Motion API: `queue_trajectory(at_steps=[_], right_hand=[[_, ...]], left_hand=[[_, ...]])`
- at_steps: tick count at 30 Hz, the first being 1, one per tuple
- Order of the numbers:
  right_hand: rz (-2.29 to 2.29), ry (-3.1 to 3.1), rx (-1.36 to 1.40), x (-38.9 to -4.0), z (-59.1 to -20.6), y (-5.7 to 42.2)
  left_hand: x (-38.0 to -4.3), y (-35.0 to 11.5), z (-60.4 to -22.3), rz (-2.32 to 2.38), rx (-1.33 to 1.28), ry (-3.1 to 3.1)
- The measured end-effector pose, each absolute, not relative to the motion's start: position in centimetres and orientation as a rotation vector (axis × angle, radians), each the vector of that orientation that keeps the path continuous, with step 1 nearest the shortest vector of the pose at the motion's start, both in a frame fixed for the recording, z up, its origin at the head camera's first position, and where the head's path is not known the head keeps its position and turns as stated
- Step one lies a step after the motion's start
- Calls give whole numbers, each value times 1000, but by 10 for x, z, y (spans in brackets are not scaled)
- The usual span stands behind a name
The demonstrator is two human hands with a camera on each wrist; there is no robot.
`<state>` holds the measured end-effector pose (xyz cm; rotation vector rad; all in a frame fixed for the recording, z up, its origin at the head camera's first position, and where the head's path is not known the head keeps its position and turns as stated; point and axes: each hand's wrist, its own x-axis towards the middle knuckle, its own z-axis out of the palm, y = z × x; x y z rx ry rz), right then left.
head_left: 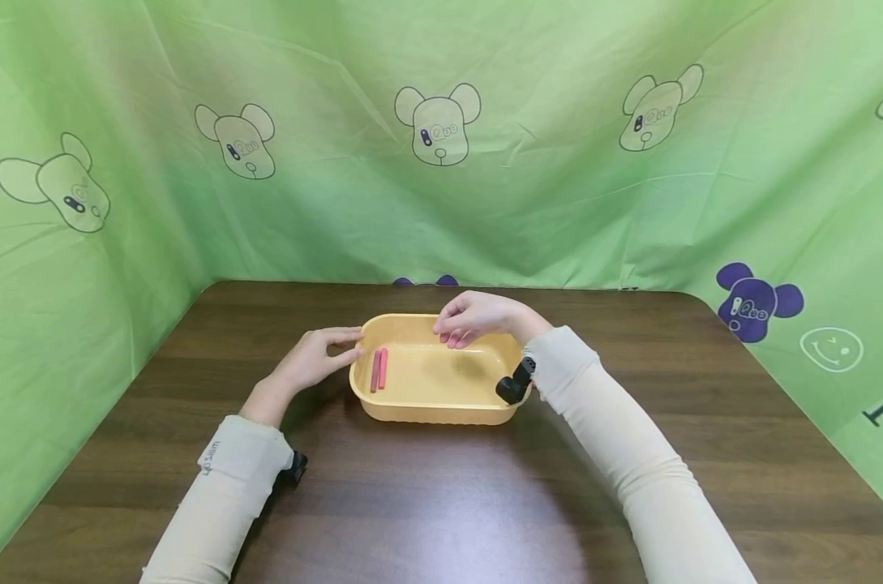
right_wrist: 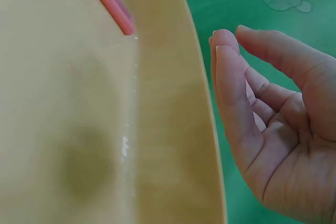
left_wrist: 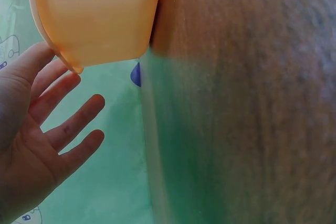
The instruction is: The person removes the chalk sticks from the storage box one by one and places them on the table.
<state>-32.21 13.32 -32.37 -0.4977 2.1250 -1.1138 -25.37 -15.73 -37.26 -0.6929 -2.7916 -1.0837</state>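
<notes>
A yellow plastic basin [head_left: 434,414] with rounded ends stands on the table. Inside, near its left end, a pink stick [head_left: 383,370] and a dark maroon stick [head_left: 375,373] lie side by side. My left hand [head_left: 311,357] reaches the basin's left rim, thumb and index fingertip right at it. In the left wrist view the other fingers spread apart beside the basin wall [left_wrist: 100,19]. Above the far rim is my right hand [head_left: 477,316], its fingers loosely bent and holding nothing. Its thumb tip comes close to the index fingertip in the right wrist view.
The dark wooden table [head_left: 412,495] extends around the basin. A green printed cloth [head_left: 324,219] hangs behind and at both sides. A small black camera [head_left: 516,383] on the right wrist overlaps the basin's right end in the head view.
</notes>
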Motion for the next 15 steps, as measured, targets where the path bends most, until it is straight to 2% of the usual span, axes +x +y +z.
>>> queue_trajectory(at_steps=[15], right_hand=[[-996,2068,-537,-335,-345,92]], left_hand=[[-255,-157,-374,-1059,-687,-2794]])
